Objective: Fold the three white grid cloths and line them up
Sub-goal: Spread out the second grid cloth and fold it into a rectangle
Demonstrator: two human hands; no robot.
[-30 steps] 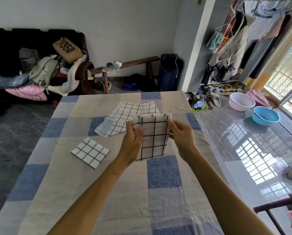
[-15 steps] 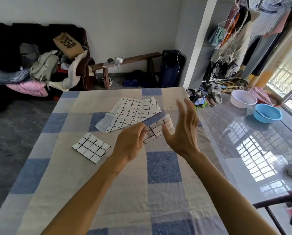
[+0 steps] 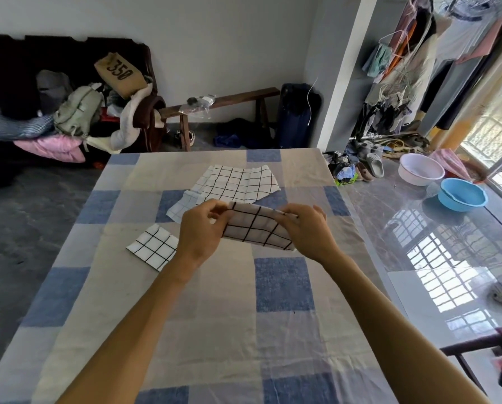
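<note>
Grid cloth (image 3: 258, 229) pinched by left hand (image 3: 200, 232); right hand (image 3: 305, 233), open before, grips it again.

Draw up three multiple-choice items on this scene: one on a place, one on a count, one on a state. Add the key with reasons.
1. Where is the small folded cloth?
A) on the table, left of the left hand
B) on the floor
C) on a chair

2. How many white grid cloths show?
A) two
B) three
C) five

3. The cloth between the hands is:
A) lying untouched
B) pinched by the left hand alone
C) pinched by both hands

Key:
1 A: it lies flat on the table beside the left hand.
2 B: one is folded, one is held, and the unfolded cloth lies farther back.
3 C: the left hand and the right hand each pinch an end.
</note>
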